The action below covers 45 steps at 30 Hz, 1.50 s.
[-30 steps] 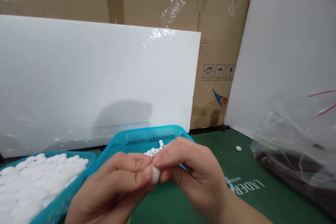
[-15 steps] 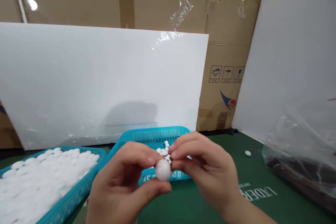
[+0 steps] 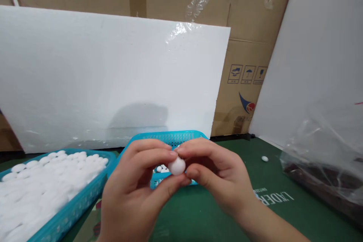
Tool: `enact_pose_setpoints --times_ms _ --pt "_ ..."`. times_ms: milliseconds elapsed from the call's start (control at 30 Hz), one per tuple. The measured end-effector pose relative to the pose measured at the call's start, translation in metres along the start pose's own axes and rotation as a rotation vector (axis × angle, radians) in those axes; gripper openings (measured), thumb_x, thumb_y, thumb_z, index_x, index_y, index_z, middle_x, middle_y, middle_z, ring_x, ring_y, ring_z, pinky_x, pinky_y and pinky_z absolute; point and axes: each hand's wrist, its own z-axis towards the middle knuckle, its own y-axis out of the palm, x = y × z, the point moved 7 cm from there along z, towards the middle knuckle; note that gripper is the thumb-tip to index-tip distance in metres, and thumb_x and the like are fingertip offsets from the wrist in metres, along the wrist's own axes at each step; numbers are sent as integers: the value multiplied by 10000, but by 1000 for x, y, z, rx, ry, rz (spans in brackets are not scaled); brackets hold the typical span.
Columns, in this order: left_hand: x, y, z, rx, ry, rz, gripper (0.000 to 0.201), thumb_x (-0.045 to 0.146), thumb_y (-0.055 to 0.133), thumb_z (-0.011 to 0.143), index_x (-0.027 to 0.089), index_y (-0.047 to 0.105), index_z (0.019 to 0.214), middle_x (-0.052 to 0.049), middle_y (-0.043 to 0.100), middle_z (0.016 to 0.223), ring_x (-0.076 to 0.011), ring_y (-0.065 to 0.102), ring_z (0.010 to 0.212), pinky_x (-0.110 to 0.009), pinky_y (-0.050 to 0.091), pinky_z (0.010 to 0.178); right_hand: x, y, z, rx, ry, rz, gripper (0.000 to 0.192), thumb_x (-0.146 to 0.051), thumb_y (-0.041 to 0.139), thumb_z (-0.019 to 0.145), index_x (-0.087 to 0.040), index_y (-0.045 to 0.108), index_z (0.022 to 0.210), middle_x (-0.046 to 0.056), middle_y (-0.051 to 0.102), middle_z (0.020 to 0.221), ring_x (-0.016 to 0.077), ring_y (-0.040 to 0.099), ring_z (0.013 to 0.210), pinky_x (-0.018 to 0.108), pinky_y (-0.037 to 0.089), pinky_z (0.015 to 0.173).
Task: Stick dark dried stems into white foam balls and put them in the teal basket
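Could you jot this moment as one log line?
left hand: pinching white ball | right hand: fingertips at ball | beyond: blue basket

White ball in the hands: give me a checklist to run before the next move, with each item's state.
1. White ball gripped by the left hand: ok, between thumb and fingers.
2. Right hand pressing on the ball: cannot tell; its fingertips are right at it.
3. Ball's whole surface sound: cannot tell, fingers cover part.
4. Clear view into the far basket: not ok, hands block much of it.
5. Left basket stocked: ok, heaped with white pieces.
6. No strays: not ok, a small white piece lies outside the baskets.
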Motion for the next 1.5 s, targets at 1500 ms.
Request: enact_pose_setpoints --times_ms 1500 --pt "2 8 -4 -164 35 -5 250 54 544 573 290 588 646 69 556 653 -59 519 648 -82 459 556 18 1 -1 -132 350 364 230 -5 604 521 -179 474 598 -87 493 540 4 487 506 58 402 482"
